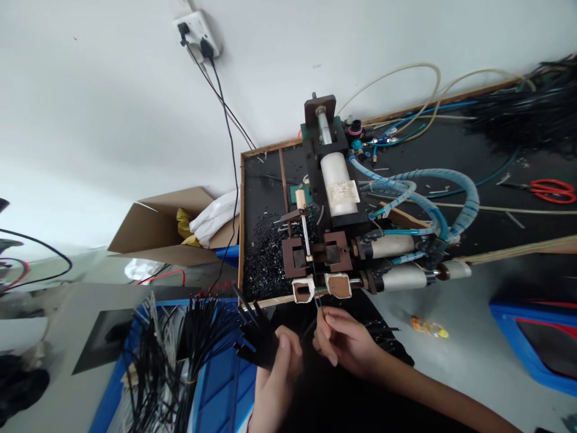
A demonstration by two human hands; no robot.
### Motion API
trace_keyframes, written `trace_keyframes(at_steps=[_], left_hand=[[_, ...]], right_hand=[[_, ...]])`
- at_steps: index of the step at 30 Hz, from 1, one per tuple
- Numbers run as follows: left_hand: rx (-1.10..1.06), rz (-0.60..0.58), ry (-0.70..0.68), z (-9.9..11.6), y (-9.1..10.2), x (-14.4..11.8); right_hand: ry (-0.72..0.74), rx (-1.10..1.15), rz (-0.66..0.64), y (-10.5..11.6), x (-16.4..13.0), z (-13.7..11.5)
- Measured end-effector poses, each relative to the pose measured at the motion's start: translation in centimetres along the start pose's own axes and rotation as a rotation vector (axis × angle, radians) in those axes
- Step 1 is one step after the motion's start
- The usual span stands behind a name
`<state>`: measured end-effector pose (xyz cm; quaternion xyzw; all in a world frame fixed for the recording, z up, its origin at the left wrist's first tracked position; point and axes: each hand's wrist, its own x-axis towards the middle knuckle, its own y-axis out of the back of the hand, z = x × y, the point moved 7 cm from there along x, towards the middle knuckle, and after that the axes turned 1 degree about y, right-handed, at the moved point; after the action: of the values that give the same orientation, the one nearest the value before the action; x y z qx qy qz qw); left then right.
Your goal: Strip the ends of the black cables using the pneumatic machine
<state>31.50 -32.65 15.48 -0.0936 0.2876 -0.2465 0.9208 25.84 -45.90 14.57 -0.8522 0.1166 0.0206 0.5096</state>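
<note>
My left hand [282,364] is closed around a bundle of black cables [258,337] whose ends fan out up and to the left. With thumb and fingertips, my right hand [340,337] pinches a single thin black cable [320,302]. That cable points up into the gap between the jaws of a wire stripping machine [337,180] at the table's front edge. White-edged guards [338,285] sit on both sides of the gap. Small black scraps [265,258] are heaped on the table left of the jaws.
Red-handled scissors [552,191] and a pile of black cables [532,114] lie to the right on the table. Blue-striped hoses [469,204] loop beside the machine. Below left, a blue crate [225,385] stands by more cable bundles [180,349]. An opened cardboard box [153,231] is behind.
</note>
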Motion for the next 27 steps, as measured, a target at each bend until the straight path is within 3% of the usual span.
trace_keyframes(at_steps=[7,15,20,24,27], left_hand=[[0.052,-0.117,-0.027,0.2,-1.0,0.2],[0.047,-0.12,-0.038,0.2,-1.4,-0.1],[0.04,-0.139,-0.036,0.5,-1.8,-0.7],[0.088,-0.222,-0.006,0.4,-2.2,-1.3],[0.173,-0.291,0.03,0.0,-2.5,-1.7]], right_hand=[[0.002,-0.027,0.006,0.2,0.0,0.0],[0.014,-0.168,0.028,0.4,0.1,0.1],[0.033,-0.429,0.025,0.0,-0.5,-0.4],[0.031,-0.752,-0.024,-0.4,-0.5,-0.7],[0.065,-0.992,0.017,0.0,0.3,-0.7]])
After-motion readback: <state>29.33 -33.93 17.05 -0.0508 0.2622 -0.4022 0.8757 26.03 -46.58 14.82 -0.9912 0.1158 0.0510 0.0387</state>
